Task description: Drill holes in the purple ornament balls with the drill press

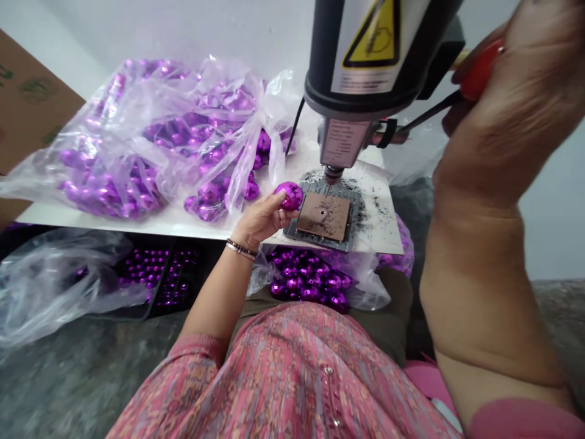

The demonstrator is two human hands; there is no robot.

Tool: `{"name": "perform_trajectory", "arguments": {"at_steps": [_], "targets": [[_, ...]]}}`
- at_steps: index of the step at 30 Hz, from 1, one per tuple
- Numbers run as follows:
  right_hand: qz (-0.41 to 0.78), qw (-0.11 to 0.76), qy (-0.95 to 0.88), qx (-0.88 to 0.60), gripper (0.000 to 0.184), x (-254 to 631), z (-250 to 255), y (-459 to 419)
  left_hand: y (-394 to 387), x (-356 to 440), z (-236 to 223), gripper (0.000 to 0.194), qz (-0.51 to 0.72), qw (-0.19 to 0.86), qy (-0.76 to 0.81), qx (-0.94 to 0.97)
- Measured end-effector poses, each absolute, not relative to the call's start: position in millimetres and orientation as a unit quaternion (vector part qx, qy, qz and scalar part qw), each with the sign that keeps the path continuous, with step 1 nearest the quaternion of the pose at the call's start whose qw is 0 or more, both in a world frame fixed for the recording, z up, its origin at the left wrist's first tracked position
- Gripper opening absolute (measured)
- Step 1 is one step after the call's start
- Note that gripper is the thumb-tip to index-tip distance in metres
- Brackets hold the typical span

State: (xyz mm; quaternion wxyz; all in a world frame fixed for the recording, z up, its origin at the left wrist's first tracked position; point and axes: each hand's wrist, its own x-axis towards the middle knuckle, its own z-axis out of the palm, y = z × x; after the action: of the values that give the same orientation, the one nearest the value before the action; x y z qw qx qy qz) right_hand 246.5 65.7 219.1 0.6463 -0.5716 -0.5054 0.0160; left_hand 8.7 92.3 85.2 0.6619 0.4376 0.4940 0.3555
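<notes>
Between the thumb and fingers of my left hand (pixel 265 216) is a shiny purple faceted ball (pixel 291 195). That hand is beside a brown square plate (pixel 323 216) with a small hole, lying on the grey base (pixel 354 228) of a drill press. The drill press head (pixel 361 55) stands over the plate, its chuck (pixel 333 174) above and apart from it. My right hand (pixel 516 79) is raised at the upper right, wrapped round the red knob (pixel 479 70) of the press lever (pixel 432 113). Part of those fingers is hidden behind the knob.
Clear plastic bags (pixel 183 134) full of purple balls cover the table's left side. Dark shavings (pixel 370 201) lie around the base on the white tabletop (pixel 386 235). More purple balls (pixel 311 280) rest in plastic on my lap. Black trays (pixel 155 286) and a cardboard box (pixel 31 103) are left.
</notes>
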Motion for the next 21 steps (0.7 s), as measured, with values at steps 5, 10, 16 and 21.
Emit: {"name": "perform_trajectory", "arguments": {"at_steps": [5, 10, 16, 21], "targets": [[0.018, 0.636, -0.503, -0.585, 0.039, 242, 227, 61, 96, 30, 75, 0.057, 0.326, 0.672, 0.485, 0.456], [0.008, 0.627, -0.531, -0.570, 0.047, 248, 224, 59, 106, 48, 69, 0.045, 0.323, 0.578, 0.520, 0.539], [0.047, 0.654, -0.540, -0.527, 0.042, 247, 223, 59, 113, 58, 59, 0.050, 0.296, 0.532, 0.527, 0.593], [0.050, 0.650, -0.531, -0.541, 0.036, 246, 225, 60, 115, 59, 50, 0.061, 0.296, 0.457, 0.544, 0.639]]}}
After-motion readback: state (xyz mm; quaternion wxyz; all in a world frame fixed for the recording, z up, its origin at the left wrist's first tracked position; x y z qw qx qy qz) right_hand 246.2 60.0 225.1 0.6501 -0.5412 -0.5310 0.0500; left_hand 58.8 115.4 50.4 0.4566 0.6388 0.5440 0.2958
